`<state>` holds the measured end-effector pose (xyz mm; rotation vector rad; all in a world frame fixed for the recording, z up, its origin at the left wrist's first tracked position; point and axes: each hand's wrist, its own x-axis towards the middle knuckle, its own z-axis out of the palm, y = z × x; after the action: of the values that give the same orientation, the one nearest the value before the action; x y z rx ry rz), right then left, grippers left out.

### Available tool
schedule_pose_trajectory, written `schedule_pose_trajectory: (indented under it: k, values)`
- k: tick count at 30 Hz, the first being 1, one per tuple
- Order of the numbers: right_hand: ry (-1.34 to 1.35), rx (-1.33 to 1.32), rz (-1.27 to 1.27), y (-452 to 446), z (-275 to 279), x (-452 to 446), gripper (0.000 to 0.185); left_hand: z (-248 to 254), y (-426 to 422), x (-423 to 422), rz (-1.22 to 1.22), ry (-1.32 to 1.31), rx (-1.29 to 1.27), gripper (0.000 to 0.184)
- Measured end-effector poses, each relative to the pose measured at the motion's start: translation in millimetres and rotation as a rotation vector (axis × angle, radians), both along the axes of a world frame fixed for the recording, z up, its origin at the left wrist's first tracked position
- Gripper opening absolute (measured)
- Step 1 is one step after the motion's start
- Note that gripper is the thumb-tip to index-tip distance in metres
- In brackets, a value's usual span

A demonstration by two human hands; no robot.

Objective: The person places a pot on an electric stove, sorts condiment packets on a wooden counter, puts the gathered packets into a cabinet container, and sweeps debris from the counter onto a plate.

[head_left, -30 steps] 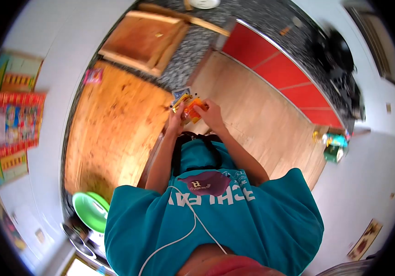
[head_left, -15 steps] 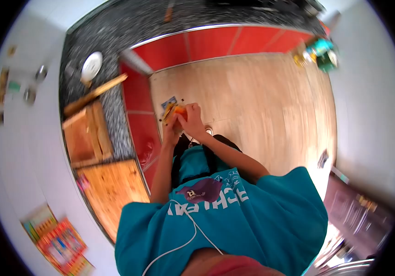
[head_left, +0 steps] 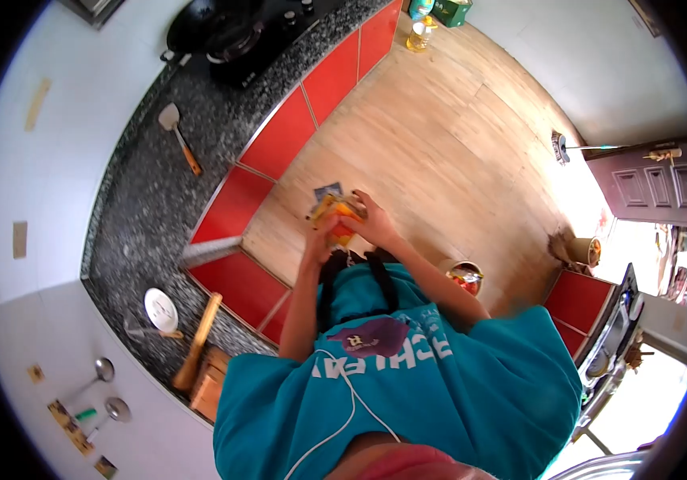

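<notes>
The teal shirt (head_left: 471,400) is bearing large white capitals across the chest; an "H" is reading clearly, while folds are breaking up the full word. The purple patch (head_left: 371,338) is showing a single "R", with smaller lettering beneath it remaining illegible. Print on the packets (head_left: 339,214) and the cooktop (head_left: 239,72) is appearing too small to read.

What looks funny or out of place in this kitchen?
Maybe the bottle of yellow liquid: it is on the floor near the red cabinets, where someone might bump it. I can't see any spill. The spatula lying on the counter looks ordinary.
</notes>
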<state>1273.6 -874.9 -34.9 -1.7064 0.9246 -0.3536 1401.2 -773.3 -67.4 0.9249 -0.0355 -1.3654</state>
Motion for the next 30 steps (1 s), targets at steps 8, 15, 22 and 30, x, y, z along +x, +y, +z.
schedule_pose_trajectory:
  k: [8, 15, 22, 30]
  values:
    - [0.072, -0.240, -0.184, 11, -21, 29, 0.062, -32, -37, 29, -0.138, 0.008, 0.024, 0.035]
    - [0.145, -0.054, -0.125, -23, -15, 46, 0.059, -23, -57, 49, -0.060, -0.053, 0.069, 0.035]
    - [0.054, 0.025, 0.209, -64, -39, 67, 0.063, -28, -53, 43, 0.273, 0.055, 0.148, 0.032]
    - [-0.058, 0.401, 0.578, -74, -84, 110, 0.038, -26, -9, 20, 0.787, 0.101, 0.153, 0.038]
